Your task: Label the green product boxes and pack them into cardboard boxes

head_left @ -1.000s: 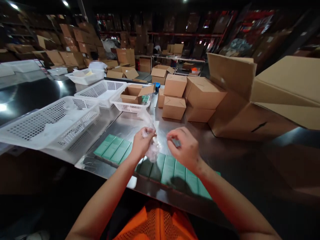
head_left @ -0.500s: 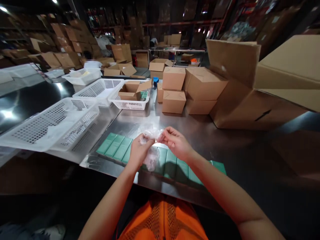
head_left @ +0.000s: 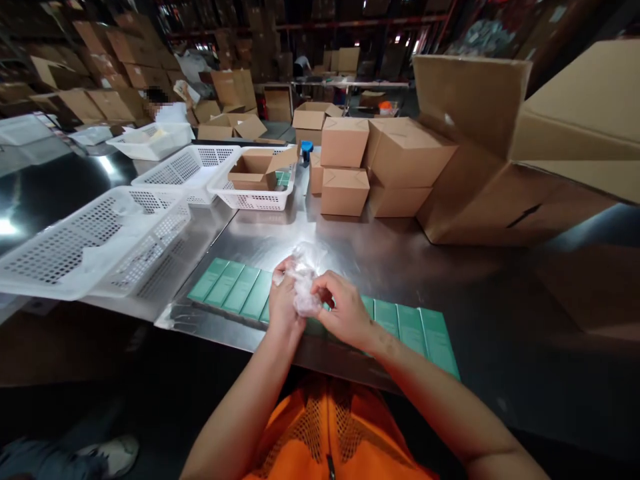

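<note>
Both hands have dropped nearer the steel bench's front edge; left hand and right hand pinch crumpled clear plastic film, fingers curled shut, over the flat green boxes.

A steel tabletop carries everything here. Along its near edge lies a row of flat green boxes, side by side and touching. To the left sit white perforated baskets, one near and two farther back; the rightmost far basket holds an open cardboard carton. Behind the middle, closed small cardboard boxes stand stacked together. On the right, a large open cardboard carton rests directly on the steel.
</note>
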Motion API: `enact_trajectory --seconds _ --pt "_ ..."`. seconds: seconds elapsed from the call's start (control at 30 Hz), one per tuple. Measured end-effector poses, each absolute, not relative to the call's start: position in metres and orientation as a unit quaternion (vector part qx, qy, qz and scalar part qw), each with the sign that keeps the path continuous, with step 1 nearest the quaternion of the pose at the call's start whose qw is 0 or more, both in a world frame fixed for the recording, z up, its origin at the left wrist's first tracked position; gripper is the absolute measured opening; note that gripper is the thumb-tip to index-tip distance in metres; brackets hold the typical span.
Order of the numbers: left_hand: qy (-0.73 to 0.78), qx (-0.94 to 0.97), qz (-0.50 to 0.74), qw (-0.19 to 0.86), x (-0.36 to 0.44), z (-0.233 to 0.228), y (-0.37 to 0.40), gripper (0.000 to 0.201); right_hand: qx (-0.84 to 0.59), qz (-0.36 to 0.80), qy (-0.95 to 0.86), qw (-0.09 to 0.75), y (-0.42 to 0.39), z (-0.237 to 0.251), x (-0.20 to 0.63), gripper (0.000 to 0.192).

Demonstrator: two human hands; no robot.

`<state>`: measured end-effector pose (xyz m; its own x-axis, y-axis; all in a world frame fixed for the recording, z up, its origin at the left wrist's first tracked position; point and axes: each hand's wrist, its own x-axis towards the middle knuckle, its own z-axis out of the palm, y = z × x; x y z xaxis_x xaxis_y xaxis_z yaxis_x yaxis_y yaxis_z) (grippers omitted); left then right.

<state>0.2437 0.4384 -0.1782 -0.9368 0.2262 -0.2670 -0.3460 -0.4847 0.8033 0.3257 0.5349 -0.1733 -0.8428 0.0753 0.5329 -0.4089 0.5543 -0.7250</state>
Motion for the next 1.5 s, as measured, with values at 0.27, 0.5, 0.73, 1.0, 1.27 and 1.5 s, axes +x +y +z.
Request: enact_trajectory --seconds 0.27,0.5,0.73,1.0,1.27,1.5 --pt "0.345 -0.062 0.901 0.256 0.294 -0.173 0.444 0.07 0.054 0.199 -0.891 0.404 0.535 -0.188 0.326 0.031" --pt "0.401 -0.082 0.901 0.145 0.281 -0.167 0.44 0.061 0.131 0.496 -0.813 0.274 0.533 -0.183 0.332 0.042" --pt "0.388 0.025 0.902 0.186 0.3 -0.183 0.436 0.055 -0.013 0.415 -0.844 0.34 0.538 -0.196 0.328 0.018" --pt "0.539 0.129 0.831 0.043 0.305 -0.204 0.436 0.056 0.026 0.351 -0.824 0.444 0.533 -0.191 0.331 0.015" --pt "0.499 0.015 0.861 0.099 0.284 -0.184 0.43 0.082 0.057 0.545 -0.81 0.208 0.534 -0.181 0.341 0.029" --pt "0.339 0.128 0.913 0.188 0.326 -0.189 0.418 0.064 -0.024 0.471 -0.826 0.308 0.536 -0.19 0.339 0.032"
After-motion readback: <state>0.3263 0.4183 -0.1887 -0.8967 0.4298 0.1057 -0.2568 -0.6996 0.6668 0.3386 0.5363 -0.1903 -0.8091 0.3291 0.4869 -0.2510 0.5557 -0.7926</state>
